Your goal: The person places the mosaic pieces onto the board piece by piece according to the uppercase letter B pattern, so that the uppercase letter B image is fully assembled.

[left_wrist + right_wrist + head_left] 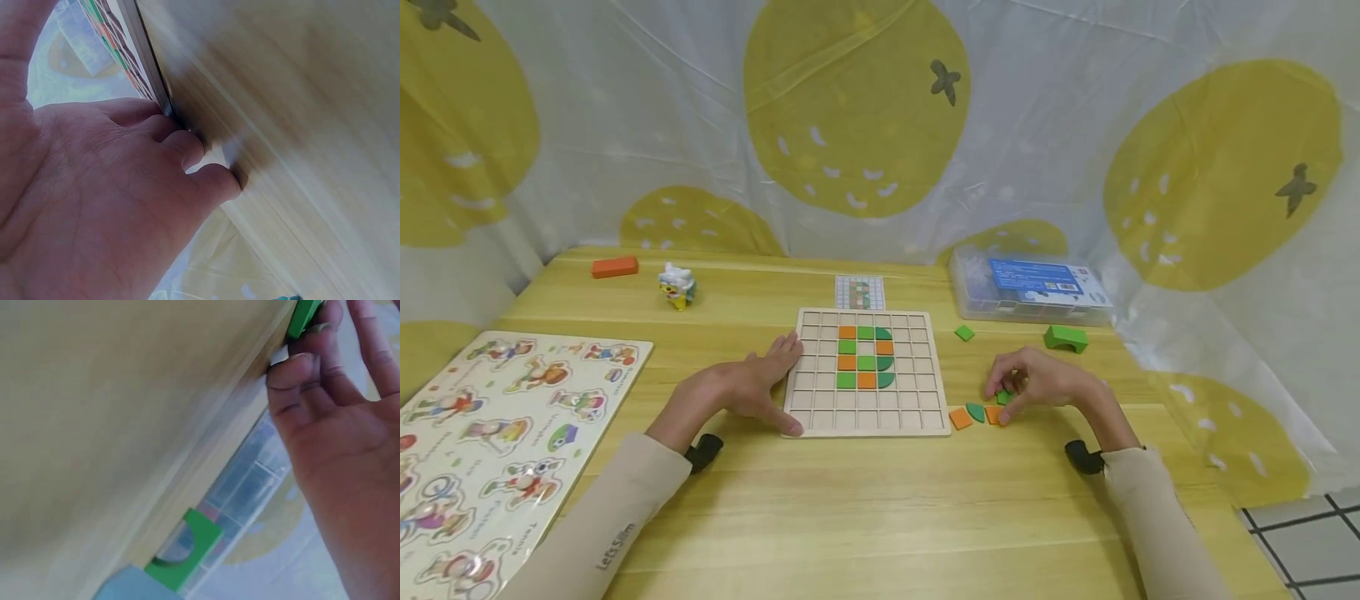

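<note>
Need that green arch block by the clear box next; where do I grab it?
Take the green arch block from above, pinching its two flat long faces. It stands upright on its legs, apart from the clear box, with open table in front.

This is looking like a children's play corner, perhaps in a home or nursery. A thin curtain [1075, 125] printed with big yellow fruit is hanging around a wooden counter [880, 500], where a grid puzzle board [820, 400], a cartoon peg puzzle [497, 433], a small toy figure [677, 286] and coloured blocks are lying about.
</note>
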A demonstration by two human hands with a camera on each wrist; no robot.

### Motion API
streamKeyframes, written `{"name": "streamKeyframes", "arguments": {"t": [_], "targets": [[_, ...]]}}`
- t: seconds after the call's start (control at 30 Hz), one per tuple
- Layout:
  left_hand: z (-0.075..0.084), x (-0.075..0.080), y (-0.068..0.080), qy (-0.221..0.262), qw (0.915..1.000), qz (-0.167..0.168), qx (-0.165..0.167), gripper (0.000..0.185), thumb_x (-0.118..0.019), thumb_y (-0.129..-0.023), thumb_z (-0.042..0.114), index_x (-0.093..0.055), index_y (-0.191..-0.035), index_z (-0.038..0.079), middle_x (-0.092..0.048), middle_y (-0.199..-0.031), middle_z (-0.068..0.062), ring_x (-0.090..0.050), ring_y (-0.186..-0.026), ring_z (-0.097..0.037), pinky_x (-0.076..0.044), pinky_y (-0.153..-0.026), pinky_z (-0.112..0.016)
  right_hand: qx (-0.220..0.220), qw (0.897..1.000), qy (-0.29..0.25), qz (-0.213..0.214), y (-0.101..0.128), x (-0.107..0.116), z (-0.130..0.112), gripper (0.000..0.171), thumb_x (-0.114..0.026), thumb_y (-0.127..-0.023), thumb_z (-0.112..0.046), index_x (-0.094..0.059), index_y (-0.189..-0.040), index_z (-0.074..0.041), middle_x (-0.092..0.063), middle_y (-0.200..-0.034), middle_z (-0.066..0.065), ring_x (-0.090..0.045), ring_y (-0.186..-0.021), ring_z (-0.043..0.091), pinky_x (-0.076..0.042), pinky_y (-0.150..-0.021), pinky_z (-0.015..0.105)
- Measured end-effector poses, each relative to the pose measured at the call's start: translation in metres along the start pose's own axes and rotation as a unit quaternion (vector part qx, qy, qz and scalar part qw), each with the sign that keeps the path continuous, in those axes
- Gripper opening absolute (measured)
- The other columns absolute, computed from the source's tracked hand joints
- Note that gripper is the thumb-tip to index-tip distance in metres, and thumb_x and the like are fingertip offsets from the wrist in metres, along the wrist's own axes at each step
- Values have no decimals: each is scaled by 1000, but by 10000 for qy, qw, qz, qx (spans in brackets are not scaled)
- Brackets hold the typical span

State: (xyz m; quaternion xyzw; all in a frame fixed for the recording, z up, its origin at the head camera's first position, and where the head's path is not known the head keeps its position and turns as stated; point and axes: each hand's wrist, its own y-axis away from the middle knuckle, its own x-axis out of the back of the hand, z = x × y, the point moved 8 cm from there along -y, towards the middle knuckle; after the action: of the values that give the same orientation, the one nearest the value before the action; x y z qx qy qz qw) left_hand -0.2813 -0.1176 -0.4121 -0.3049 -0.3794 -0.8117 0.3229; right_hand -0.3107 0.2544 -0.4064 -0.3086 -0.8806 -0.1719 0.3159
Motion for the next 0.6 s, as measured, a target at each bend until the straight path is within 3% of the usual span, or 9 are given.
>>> {"name": "streamKeyframes", "arguments": {"t": [0.17, 0.6], "targets": [[-1, 0, 0, 51, 10000, 5, 6, 135, -91, -86, 48, 0, -170, -5, 14, -178, -25, 9, -164, -46, -4, -129, -70, -17, 9997, 237, 100, 4, -3, -1, 23, -96, -78, -6, -82, -96, -6, -68, -93, 11, -54, -76, 33, -48, -69, 24], [-1, 0, 0, 13, 10000, 46, 60, 135, -92, -85, 48, -2, -170, -5, 14, -178, -24, 9, -165, -45, -4, -129, -70, -342, 9988, 345, 66, 4, -6, -4, 24, -97, -78, -8, -79, -92, -8, -66, -93, 6, -52, -75, 24, -45, -69, 23]]}}
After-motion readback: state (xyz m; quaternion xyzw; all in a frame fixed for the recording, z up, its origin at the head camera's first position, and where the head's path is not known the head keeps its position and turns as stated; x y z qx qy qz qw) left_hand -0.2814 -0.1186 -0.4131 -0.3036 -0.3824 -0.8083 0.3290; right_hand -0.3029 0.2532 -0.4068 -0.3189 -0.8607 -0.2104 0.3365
